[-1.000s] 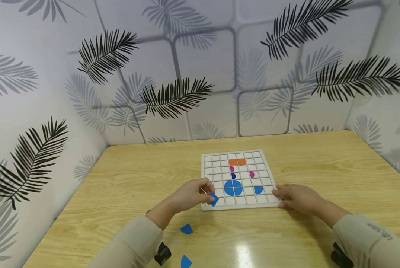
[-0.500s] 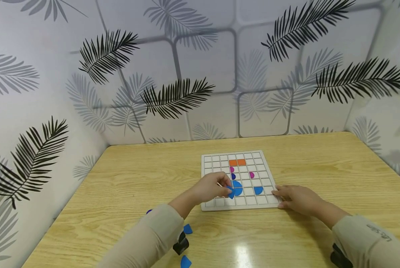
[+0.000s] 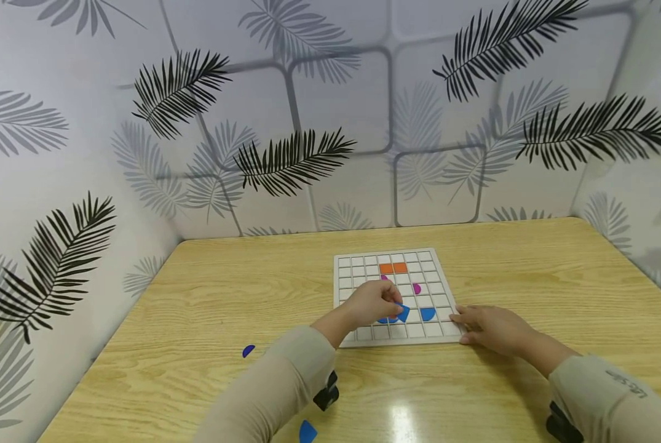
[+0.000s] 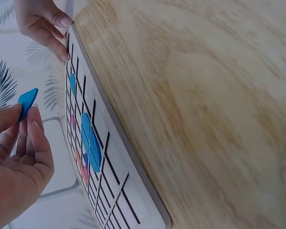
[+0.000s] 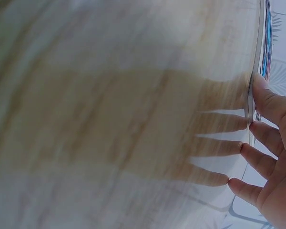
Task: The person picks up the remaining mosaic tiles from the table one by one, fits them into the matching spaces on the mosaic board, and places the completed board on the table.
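Observation:
My left hand (image 3: 371,303) pinches a blue quarter-circle tile (image 3: 403,313) between thumb and forefinger. In the left wrist view that tile (image 4: 27,102) is raised off the white gridded board (image 4: 150,210). Below my left hand in the head view lies a blue circle of tiles (image 3: 384,320), partly covered; it shows whole in the left wrist view. To its right sits a single blue rounded tile (image 3: 427,314). My right hand (image 3: 493,329) touches the board's right front edge, its fingers extended; in the right wrist view the thumb meets the edge and the fingertips reach the tabletop.
Two orange squares (image 3: 393,268) and a magenta half-circle (image 3: 417,288) lie on the board's far part. A dark blue half-circle (image 3: 248,351) and a blue tile (image 3: 307,431) lie on the wooden table (image 3: 241,277). A leaf-patterned wall (image 3: 352,184) stands behind.
My left hand has moved right across the board with the blue tile, from its front left to over the blue circle. My right hand has stayed at the board's edge.

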### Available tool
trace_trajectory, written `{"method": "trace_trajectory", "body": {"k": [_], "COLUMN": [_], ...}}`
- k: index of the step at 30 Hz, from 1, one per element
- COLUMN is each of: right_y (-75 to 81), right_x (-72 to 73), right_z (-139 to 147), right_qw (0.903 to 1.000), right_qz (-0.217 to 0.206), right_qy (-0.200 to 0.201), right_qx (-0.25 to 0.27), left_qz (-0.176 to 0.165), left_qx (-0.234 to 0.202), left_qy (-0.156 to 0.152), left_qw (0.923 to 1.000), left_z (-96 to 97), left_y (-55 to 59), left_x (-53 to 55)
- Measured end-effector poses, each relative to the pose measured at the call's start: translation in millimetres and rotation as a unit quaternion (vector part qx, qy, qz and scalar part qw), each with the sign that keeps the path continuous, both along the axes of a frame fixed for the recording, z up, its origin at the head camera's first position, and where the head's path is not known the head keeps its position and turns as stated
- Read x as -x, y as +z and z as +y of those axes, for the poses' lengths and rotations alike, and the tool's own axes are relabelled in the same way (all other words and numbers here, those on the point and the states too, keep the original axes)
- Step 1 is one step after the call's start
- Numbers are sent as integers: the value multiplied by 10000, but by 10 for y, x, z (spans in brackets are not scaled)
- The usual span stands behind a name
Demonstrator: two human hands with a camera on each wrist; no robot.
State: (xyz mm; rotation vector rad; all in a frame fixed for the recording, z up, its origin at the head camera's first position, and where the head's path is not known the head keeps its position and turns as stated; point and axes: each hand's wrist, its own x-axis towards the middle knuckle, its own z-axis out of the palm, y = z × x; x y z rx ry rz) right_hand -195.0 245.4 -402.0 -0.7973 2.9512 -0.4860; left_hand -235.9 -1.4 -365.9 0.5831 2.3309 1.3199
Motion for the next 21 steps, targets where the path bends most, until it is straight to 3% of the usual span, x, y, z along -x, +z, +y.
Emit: {"method": "trace_trajectory", "body": {"k": [13,21], "right_y": [1,-13], "right_x": [8,11], "right_z": [-8,-9], "right_qw": [9999,9999], "right_qz": [-150,-122], "right_qy": [-73,-61], "right_qx": [8,31], "left_qz": [106,447], "left_qx": [442,835], "left_qy": [341,554], "left_qw": [9984,9940], "left_z": [251,332], "left_y": [-161,-211], "left_x": [101,125]}}
